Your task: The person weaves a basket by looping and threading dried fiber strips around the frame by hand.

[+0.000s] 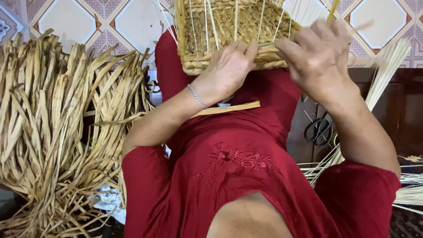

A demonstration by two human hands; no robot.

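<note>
Woven basket [229,31], half-finished, sits up on the person's lap at the top of the view, resting against the red dress [238,167]. Thin pale upright stakes [211,17] stick out of its braided straw wall. The left hand [227,70] is pressed flat against the basket's lower rim, fingers [246,48] curled over the edge and gripping the thick braided border, silver bracelet [197,97] on the wrist. The right hand [319,57] is right at the basket's right side, fingers bent and closed in a pinch; looks like it's on a strand or stake there, but motion blur means I can't tell exactly which one.

A flat strip of dried leaf [229,108] lies across the lap just below the left wrist. Big heap of dried straw strips [57,132] piled on the floor to the person's left, well apart from the hands. On the right, black scissors [319,130] lie on a dark wooden surface [396,110], with a bundle of thin pale reeds [387,70] fanning past them. Patterned floor tiles [132,22] behind it all.
</note>
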